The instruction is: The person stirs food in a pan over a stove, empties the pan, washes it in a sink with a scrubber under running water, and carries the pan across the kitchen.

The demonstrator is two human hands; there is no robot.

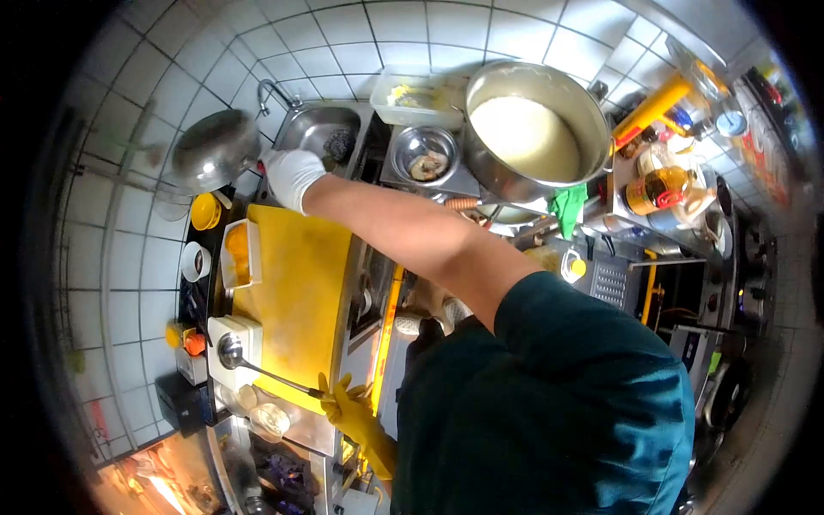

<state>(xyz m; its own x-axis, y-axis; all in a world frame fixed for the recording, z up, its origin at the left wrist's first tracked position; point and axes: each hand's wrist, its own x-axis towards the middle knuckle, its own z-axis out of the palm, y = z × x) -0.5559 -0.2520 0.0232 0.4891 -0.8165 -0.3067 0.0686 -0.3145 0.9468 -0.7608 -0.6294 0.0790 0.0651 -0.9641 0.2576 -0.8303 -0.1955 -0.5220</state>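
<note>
My left hand (350, 414), in a yellow rubber glove, grips the handle end of a metal ladle (232, 350). The ladle's bowl is over a white lidded container (225, 330), and its handle crosses the corner of a yellow cutting board (296, 292). My right hand (293, 178), in a white glove, reaches across to the far side and is closed at the edge of a round metal pan (215, 150). This pan is tilted in front of the tiled wall, left of the sink (319, 129). The right fingertips are partly hidden.
A large pot (532, 129) of pale liquid and a small metal bowl (425, 157) are at the back. Bottles (657, 190) stand on the right-hand shelf. A white tray (241, 253) with orange contents lies beside the board.
</note>
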